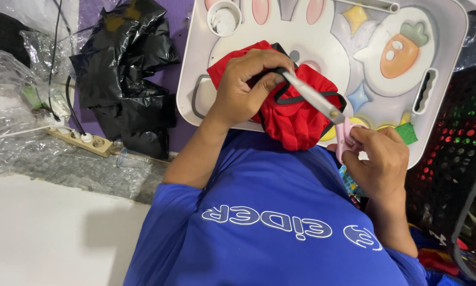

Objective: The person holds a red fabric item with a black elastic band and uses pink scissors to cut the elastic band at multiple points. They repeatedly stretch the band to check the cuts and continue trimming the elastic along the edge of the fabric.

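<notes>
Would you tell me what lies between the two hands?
In the head view, the scissors span from the right hand to the left hand, over the red garment on the white tray.

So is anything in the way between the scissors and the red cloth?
Nothing visible. The right hand holds the pink-handled scissors, whose blades already reach the black edging of the red cloth. The left hand holds the cloth bunched up over the white tray.

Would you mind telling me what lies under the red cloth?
The red cloth rests on a white tray printed with a rabbit and carrot. The left hand grips it; the right hand holds scissors over it. The tray's middle beneath stays hidden.
</notes>
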